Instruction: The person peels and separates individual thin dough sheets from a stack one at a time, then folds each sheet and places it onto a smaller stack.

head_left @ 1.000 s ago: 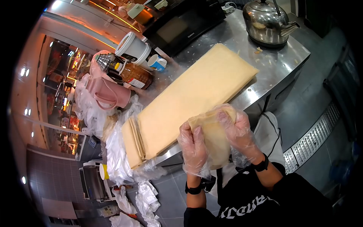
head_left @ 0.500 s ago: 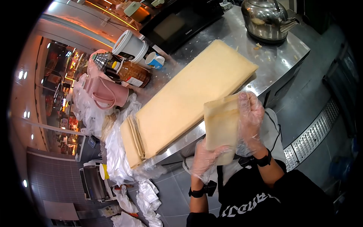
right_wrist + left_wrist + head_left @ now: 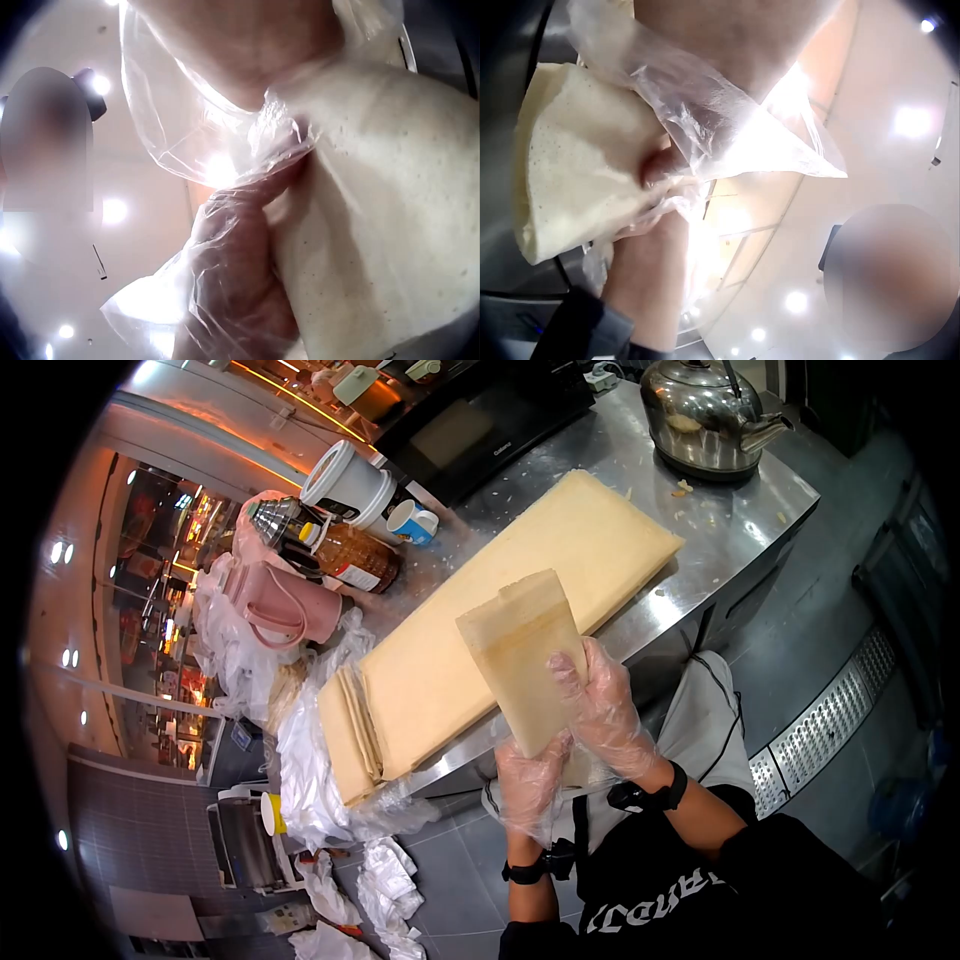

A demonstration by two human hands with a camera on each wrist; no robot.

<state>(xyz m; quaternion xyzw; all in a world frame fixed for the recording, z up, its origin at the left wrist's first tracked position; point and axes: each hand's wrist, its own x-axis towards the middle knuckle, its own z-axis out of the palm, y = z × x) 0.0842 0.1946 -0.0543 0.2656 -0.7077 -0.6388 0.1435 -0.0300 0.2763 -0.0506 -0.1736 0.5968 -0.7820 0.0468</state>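
A folded pale-yellow sheet (image 3: 525,650), thin and flexible with a crease across its upper part, is held up in front of the counter's near edge. My right hand (image 3: 612,710), in a clear plastic glove, grips its right side, the thumb lying over the face. Low at the sheet's bottom end, my gloved left hand (image 3: 530,785) holds it from beneath, most of its fingers hidden. The left wrist view shows the sheet's layered folded edge (image 3: 525,165). Behind it lies a large slab-like stack of similar sheets (image 3: 570,530), with narrow folded pieces (image 3: 345,735) at its left end.
On the steel counter (image 3: 740,530) stand a kettle (image 3: 700,425), a microwave (image 3: 480,435), a blue-and-white cup (image 3: 412,523), an amber jar (image 3: 355,555), a white bucket (image 3: 345,480) and a pink jug (image 3: 290,605). Crumpled plastic bags (image 3: 310,760) hang at the left end.
The left hand has moved from the sheet's upper edge to its bottom end. The right hand has shifted from the upper edge down to the right side. The sheet now tilts up and left.
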